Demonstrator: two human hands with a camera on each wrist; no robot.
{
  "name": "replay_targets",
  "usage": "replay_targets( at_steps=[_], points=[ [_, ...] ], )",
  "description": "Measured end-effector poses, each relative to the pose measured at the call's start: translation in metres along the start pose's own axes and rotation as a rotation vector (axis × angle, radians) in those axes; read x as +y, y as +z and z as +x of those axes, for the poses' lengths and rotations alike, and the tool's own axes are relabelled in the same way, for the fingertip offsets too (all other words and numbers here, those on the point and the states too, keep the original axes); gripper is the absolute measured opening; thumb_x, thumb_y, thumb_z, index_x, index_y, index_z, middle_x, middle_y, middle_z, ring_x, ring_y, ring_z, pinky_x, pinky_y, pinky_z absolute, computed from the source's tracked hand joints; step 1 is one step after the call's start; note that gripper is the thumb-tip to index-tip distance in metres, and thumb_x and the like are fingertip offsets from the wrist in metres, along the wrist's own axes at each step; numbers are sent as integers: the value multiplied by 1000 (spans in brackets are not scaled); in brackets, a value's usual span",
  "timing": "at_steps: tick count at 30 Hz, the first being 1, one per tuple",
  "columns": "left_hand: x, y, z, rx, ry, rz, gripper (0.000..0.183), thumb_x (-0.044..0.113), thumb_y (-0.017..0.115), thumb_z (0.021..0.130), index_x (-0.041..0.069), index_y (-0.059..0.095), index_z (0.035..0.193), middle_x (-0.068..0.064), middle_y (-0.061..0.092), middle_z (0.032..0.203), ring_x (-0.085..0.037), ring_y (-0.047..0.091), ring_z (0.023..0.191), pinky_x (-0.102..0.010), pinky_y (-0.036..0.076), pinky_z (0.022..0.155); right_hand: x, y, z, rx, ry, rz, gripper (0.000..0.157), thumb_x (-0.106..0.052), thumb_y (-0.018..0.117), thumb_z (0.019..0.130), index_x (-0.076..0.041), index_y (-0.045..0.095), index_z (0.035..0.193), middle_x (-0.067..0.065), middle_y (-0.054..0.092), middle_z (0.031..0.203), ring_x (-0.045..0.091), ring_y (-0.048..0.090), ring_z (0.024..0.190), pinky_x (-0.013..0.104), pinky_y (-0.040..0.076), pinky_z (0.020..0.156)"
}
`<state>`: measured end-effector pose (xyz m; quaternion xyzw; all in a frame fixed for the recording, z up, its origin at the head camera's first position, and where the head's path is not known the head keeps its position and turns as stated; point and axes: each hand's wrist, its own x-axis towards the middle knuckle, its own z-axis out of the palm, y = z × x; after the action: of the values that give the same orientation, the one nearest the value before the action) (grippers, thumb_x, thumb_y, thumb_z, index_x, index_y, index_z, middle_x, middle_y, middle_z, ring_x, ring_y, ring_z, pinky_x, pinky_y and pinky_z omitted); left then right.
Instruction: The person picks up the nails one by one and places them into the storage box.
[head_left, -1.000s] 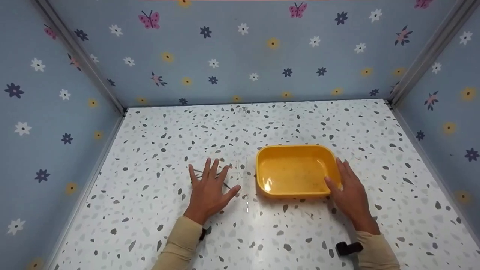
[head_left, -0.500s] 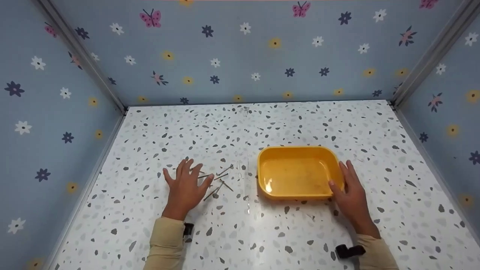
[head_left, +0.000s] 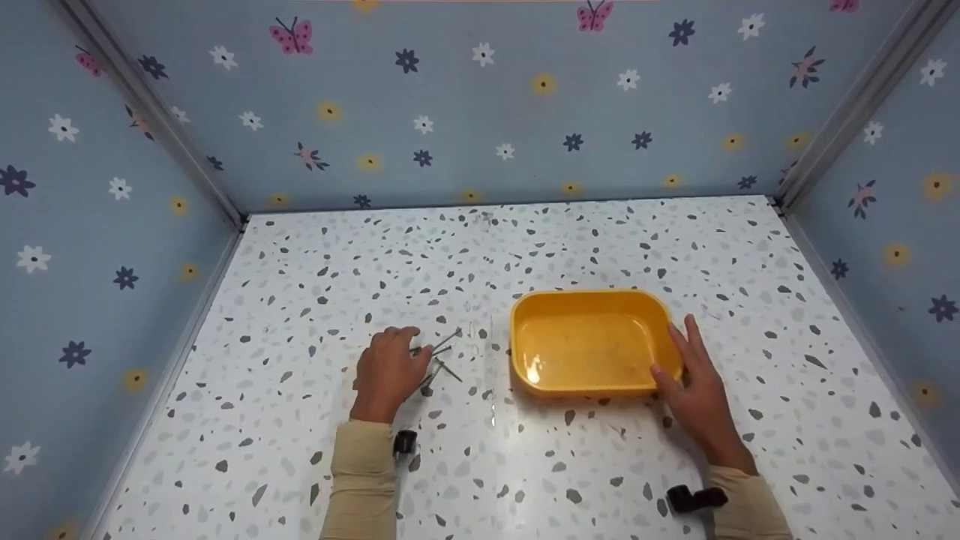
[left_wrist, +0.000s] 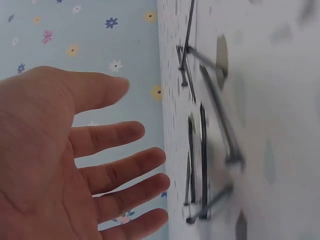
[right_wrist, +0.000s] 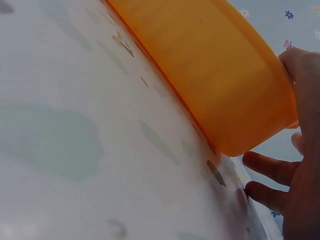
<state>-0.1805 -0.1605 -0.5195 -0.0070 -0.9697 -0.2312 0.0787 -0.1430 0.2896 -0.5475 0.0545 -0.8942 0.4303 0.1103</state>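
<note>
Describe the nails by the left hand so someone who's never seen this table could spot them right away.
Start at the yellow tray in the middle of the speckled white table. Look to its left, where the left hand hangs over a small cluster of nails. They are thin, dark and straight, lying crossed in a loose pile, unlike the rounded flecks printed on the table.

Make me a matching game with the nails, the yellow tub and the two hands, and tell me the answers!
Things:
1. nails
2. yellow tub
3. left hand
4. right hand

Places or states:
A. holds nothing inside
B. rests against the tub's right side
C. lie in a small loose pile on the speckled table
D. hovers at the nails, fingers not closed on any

Pairs: 1-C, 2-A, 3-D, 4-B
</note>
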Motion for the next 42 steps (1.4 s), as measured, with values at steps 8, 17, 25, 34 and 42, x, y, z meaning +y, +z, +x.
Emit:
replay_targets(
  at_steps=[8,17,25,34,42],
  points=[
    [8,18,15,-54,-26,23,37,26,77,88,5,71,118,-17,65,108,-35,58,101,-49,48,84,4,-1,-1,-35,11,-21,63,-30,60,101,-23,34,158,-6,6,168,22,11,152,30,17,118],
    [-6,25,10,-60,6,30,19,25,77,86,11,73,98,-13,60,103,-33,54,99,-52,45,83,4,6,-6,-97,36,-2,59,-33,58,102,-18,38,156,-8,7,167,24,13,152,34,17,118],
    [-7,25,8,-73,-32,-11,12,21,76,87,14,69,83,-10,59,105,-33,52,102,-57,40,89,4,7,-2,-107,34,3,57,-32,59,102,-15,41,154,-3,9,168,29,14,151,57,24,115],
    [1,29,14,-93,-54,-9,13,19,73,90,12,66,82,-12,59,111,-34,51,107,-59,39,91,5,3,0,-97,51,36,56,-34,59,102,-16,42,153,1,9,168,27,13,152,57,26,114],
    [5,27,23,-62,-35,-48,11,20,70,92,11,68,85,-9,61,97,-34,56,98,-60,40,88,3,3,2,-96,62,39,56,-33,58,103,-13,41,153,0,9,168,29,13,152,57,26,113]
  ],
)
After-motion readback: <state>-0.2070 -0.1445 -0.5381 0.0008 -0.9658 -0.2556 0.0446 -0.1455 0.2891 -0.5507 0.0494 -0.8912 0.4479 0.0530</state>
